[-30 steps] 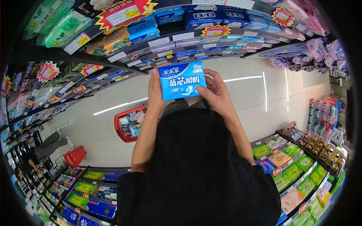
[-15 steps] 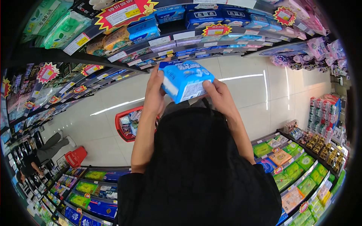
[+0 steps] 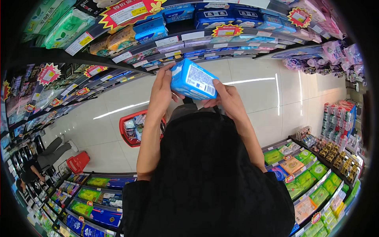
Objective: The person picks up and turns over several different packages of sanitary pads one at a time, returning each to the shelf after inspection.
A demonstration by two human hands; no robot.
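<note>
A blue pack of sanitary pads (image 3: 181,79) is held up in front of my chest, tilted, with a white printed label and barcode on the side facing me. My left hand (image 3: 161,85) grips its left end, thumb on the near side and some fingers hidden behind. My right hand (image 3: 228,96) holds the lower right corner, with the thumb pressed on the label's edge and fingers underneath.
Shelves of packs (image 3: 215,19) with price tags stand ahead. A red shopping basket (image 3: 123,132) holding packages sits on the floor at left. Farther left are a person (image 3: 47,156) and another red basket (image 3: 78,162). Tissue packs (image 3: 310,179) fill shelves behind me.
Both hands have turned the pack, so its labelled side now faces up toward me and its printed front has rolled out of view. The other red basket at far left shifted slightly.
</note>
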